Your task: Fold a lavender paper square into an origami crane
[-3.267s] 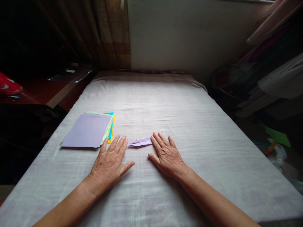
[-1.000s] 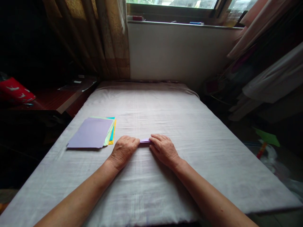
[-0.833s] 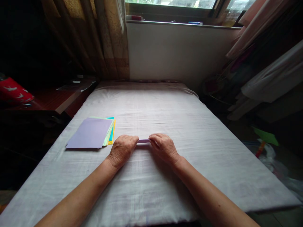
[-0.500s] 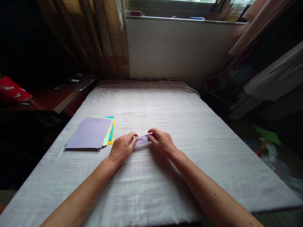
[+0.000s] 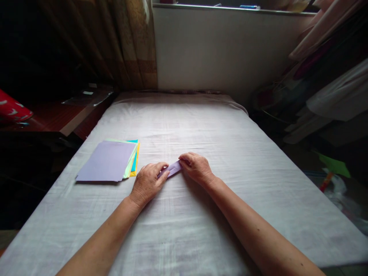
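Note:
A narrow folded strip of purple paper [image 5: 174, 168] spans the gap between my two hands, low over the cloth-covered table. My left hand [image 5: 150, 178] pinches its left end between thumb and fingers. The right end is gripped by my right hand [image 5: 196, 166], with the thumb beneath the curled fingers. The strip slants, its right end farther from me than the left. To the left of my left hand lies a stack of square paper sheets [image 5: 105, 161], purple on top, with pale green, blue and yellow edges showing at its right side.
A pale checked cloth covers the table [image 5: 184, 230]. At the left stands a dark wooden surface [image 5: 54, 120] with a clear plastic sleeve [image 5: 89, 96] and a red patterned object [image 5: 13, 108]. Hanging clothes [image 5: 339, 92] and a green piece [image 5: 335, 165] are at the right.
The paper strip now tilts more steeply, and my left thumb has shifted along it toward the right. The camera view has dipped slightly. Both hands keep their hold.

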The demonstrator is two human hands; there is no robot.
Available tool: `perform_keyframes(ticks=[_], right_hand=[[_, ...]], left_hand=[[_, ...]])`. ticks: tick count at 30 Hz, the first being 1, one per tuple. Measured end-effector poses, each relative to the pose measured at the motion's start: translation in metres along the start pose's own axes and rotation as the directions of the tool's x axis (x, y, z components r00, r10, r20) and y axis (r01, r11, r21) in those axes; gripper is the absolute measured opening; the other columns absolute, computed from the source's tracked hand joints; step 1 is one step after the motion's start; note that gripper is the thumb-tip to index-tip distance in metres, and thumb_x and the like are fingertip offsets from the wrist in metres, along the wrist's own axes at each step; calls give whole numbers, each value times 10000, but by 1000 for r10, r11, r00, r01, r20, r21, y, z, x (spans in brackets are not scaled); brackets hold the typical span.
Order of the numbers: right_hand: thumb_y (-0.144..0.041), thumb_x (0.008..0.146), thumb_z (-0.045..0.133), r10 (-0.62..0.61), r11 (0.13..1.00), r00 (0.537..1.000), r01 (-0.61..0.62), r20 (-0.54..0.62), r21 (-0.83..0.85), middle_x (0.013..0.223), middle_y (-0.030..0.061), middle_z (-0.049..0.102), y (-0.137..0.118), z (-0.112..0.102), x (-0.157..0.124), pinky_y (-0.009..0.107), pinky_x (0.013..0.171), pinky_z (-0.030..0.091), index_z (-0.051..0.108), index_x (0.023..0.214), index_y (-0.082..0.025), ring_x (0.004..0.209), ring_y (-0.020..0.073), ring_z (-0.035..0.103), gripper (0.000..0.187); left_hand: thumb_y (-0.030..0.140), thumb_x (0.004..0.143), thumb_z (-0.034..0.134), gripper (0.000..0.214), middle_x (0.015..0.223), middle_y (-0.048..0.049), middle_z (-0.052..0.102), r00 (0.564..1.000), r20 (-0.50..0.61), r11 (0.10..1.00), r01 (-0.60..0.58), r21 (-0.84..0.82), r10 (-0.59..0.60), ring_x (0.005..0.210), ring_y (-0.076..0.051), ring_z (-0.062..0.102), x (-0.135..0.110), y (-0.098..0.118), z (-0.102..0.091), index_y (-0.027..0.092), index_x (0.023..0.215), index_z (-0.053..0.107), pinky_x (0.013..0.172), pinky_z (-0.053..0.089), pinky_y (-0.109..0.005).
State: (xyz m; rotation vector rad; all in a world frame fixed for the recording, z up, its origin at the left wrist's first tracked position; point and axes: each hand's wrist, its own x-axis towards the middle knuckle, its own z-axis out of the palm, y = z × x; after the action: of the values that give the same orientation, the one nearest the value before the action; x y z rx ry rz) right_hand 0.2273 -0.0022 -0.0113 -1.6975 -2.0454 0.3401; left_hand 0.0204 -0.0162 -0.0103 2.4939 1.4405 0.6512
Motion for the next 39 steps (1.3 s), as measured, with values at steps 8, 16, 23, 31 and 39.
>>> perform_keyframes(ticks=[8,16,23,31,39], right_hand=[[-246,854,575,104,982,994,-100,-17,160,786,-11,713,0,-1,-12,245,662,421,686,901,-240,694,142,626,121],[-256,886,541,51,987,993,-65,103,143,776,0,717,1,-15,-28,249,643,398,703,845,-234,691,144,623,168],[-177,864,561,-21,971,986,-20,167,237,863,11,739,1,-13,-32,236,698,456,700,911,-235,754,146,661,158],[-84,786,579,-73,977,991,49,110,210,912,16,717,4,-7,-31,229,708,462,688,977,-227,771,138,643,262],[-133,852,580,-215,976,972,212,97,42,986,32,678,6,-4,-32,215,674,447,702,1124,-291,773,133,632,337]], left_hand=[[257,901,613,263,1199,-72,634,990,-91,982,-95,164,111,1059,-256,578,1,1,10,247,1164,632,886,479,-395],[217,909,591,226,999,-44,681,983,1,950,-176,258,182,916,-240,585,18,-4,8,305,1086,700,768,459,-362],[216,929,541,248,1105,-65,698,975,18,964,-220,148,219,1013,-234,609,18,1,11,234,1142,668,872,462,-383],[287,942,527,281,1196,-76,669,975,37,973,-222,66,220,1122,-252,590,10,1,9,210,1183,650,980,451,-420],[262,934,506,293,1198,-100,665,970,19,970,-242,35,241,1131,-262,591,11,0,10,205,1180,656,989,470,-449]])
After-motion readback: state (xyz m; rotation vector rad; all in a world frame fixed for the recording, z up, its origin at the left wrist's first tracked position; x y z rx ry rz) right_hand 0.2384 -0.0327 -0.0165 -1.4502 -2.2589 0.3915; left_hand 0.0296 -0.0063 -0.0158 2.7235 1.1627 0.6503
